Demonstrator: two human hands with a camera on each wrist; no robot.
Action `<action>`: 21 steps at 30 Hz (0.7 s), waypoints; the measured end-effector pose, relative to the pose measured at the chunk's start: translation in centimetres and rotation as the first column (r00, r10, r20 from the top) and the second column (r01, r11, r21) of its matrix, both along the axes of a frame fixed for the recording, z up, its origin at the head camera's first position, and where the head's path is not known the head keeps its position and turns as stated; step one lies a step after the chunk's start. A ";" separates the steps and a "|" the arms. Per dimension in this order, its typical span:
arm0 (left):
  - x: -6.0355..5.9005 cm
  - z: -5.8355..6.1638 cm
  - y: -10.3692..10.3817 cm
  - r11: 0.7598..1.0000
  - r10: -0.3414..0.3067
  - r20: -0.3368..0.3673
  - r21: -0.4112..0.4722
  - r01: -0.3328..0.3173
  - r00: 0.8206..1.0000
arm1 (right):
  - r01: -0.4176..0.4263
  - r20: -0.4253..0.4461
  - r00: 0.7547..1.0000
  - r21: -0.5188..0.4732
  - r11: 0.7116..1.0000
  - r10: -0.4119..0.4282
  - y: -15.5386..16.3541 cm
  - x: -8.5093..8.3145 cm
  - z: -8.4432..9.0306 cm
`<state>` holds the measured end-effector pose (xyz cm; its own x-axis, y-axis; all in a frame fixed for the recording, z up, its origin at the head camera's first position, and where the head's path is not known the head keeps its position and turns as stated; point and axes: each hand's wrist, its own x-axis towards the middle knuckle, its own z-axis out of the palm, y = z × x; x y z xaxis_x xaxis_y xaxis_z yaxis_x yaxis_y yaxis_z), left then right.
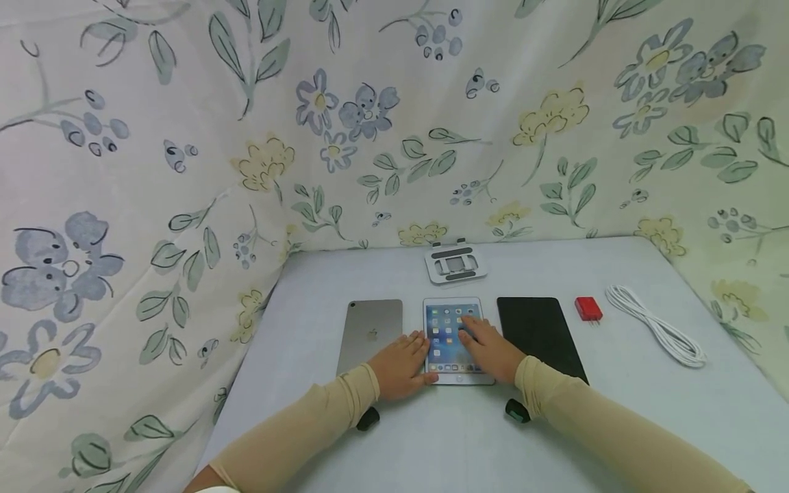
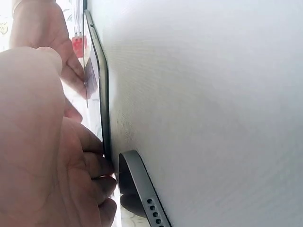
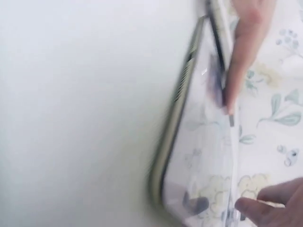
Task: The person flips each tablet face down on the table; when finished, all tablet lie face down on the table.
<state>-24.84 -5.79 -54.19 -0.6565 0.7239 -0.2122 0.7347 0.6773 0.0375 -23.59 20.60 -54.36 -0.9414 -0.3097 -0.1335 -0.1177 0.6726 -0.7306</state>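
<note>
A white-bezelled tablet [image 1: 457, 378] lies face up on the table, its lit screen showing app icons. Along its left edge rest the fingers of my left hand [image 1: 399, 368], with the thumb near the lower left corner. My right hand [image 1: 494, 350] reaches over the screen from the right, and its extended fingers meet the glass near the upper right icons. Left of this tablet is a grey tablet [image 1: 370, 335], back up with an apple logo. A black tablet [image 1: 537, 335] or tablet-sized panel lies to the right, partly covered by my right wrist. The right wrist view is blurred.
Behind the lit tablet lies a white and grey folding stand [image 1: 455, 264]. Farther right are a red plug charger [image 1: 588, 309] and a coiled white cable [image 1: 656, 325]. Flowered cloth [image 1: 394, 137] hangs round the white table [image 1: 431, 445].
</note>
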 end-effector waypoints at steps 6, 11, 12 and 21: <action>0.0 0.0 -0.2 1.000 0.008 0.006 0.011 -0.008 1.000 | 0.012 -0.004 1.000 -0.149 0.989 -0.012 0.2 0.0 0.3; 0.0 0.1 -0.2 1.000 0.011 0.016 0.007 -0.011 1.000 | 0.016 -0.030 0.999 -0.182 0.983 -0.021 0.4 0.0 0.3; 0.0 0.1 -0.1 1.000 0.014 0.016 0.007 -0.014 1.000 | 0.018 -0.036 0.999 -0.183 0.983 -0.025 0.4 0.1 0.5; 0.1 0.2 0.1 0.999 0.017 0.015 0.031 -0.018 1.000 | 0.033 -0.084 0.995 -0.239 0.970 -0.055 0.1 0.8 2.3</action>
<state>-24.75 -5.66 -53.99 -0.6660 0.7188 -0.1992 0.7220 0.6883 0.0698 -22.80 20.71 -52.07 -0.9595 -0.2805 0.0239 -0.1637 0.4870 -0.8579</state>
